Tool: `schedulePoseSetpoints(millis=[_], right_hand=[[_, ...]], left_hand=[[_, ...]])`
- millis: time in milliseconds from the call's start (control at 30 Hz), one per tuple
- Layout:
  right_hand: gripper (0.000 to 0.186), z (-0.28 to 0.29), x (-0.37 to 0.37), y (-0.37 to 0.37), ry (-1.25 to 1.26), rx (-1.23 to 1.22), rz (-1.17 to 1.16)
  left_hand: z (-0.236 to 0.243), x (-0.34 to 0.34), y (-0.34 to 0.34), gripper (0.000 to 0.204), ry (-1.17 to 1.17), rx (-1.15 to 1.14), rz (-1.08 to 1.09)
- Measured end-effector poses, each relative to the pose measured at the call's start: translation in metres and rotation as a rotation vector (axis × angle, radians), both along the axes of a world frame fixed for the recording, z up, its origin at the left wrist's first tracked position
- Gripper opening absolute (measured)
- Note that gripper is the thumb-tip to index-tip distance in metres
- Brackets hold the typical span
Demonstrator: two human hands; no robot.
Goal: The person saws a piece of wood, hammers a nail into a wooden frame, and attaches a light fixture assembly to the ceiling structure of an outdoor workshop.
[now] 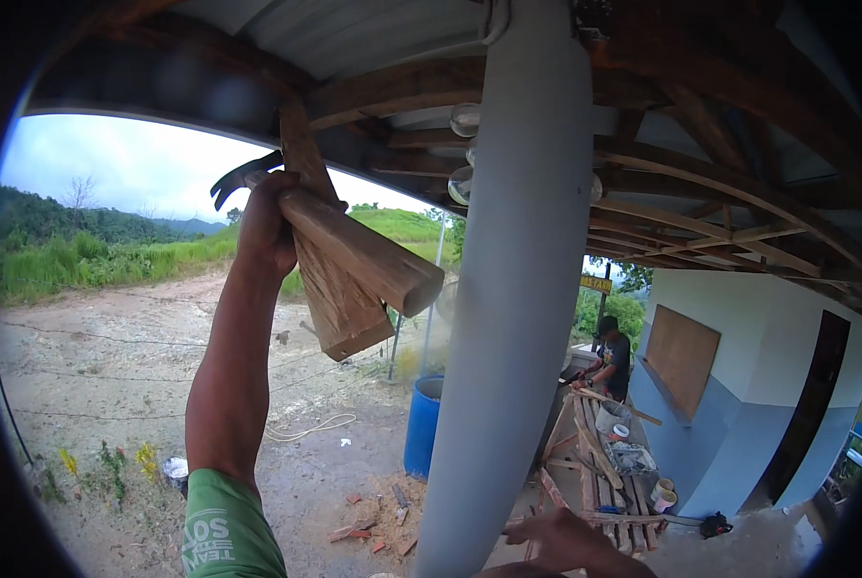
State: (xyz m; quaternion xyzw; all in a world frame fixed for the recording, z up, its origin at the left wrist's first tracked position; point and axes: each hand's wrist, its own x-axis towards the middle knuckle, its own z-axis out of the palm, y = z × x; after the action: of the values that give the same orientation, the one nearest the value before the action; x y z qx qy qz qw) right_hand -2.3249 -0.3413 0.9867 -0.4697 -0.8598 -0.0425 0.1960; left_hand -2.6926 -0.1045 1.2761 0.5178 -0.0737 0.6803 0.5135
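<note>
My left hand [267,217] is raised high, closed around a short wooden block [363,250] and what looks like the handle of a claw hammer [238,178], whose dark head sticks out left of the fingers. Behind the block, a rough wooden piece [339,318] runs down from the roof framing; I cannot tell if the two are joined. A grey round column [508,289] stands just right of them. My right hand [556,539] is low at the bottom edge, in front of the column's right side, fingers partly extended, with nothing visible in it.
Roof beams [720,193] hang overhead. A co-worker [614,361] stands by a makeshift plank bench [599,462] with buckets, beside a wall [778,347]. A blue barrel [421,424], wood scraps [358,530], a hose [305,429] and a wire fence [113,376] are below and left.
</note>
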Motion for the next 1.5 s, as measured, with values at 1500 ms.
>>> schedulePoseSetpoints(millis=[1500], right_hand=[[0.043, 0.449, -0.188, 0.020, -0.427, 1.169, -0.379]], left_hand=[[0.040, -0.004, 0.088, 0.040, -0.299, 0.214, -0.114]])
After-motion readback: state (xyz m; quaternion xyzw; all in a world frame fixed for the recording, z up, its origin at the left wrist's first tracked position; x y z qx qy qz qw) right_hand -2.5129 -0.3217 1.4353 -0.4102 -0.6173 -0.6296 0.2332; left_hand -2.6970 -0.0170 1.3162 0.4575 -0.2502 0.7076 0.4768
